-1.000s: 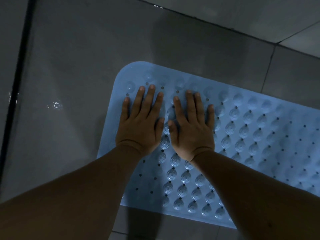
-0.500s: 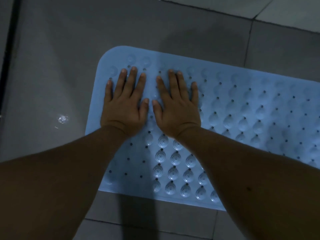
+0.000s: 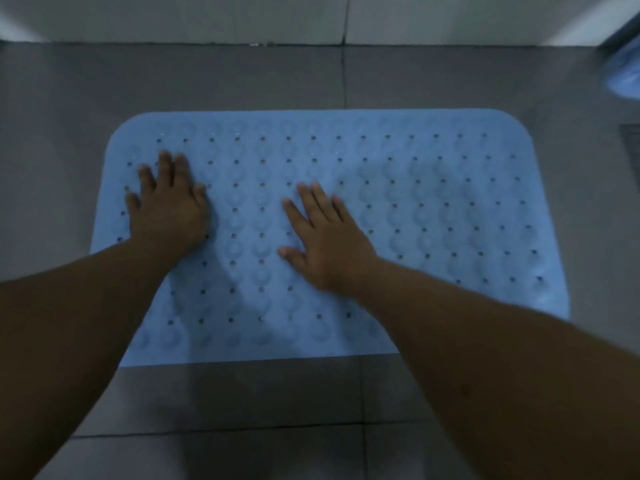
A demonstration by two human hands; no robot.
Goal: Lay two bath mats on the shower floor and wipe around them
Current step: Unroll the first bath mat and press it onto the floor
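A light blue rubber bath mat (image 3: 433, 209) with rows of bumps and small drain holes lies flat on the grey tiled shower floor (image 3: 242, 400). My left hand (image 3: 169, 209) presses flat on the mat near its left end, fingers straight. My right hand (image 3: 325, 233) lies flat on the mat's middle, fingers spread and pointing up-left. Both forearms cover part of the mat's near edge. A second blue object (image 3: 623, 74), blurred, shows at the upper right edge.
A pale wall (image 3: 311, 15) rises behind the mat along the top. A dark floor drain grate (image 3: 632, 147) sits at the right edge. Grout lines cross the floor in front of the mat.
The view swung so the whole mat shows squarely. My hands, side by side near the left end before, have parted; the right hand slid toward the mat's middle.
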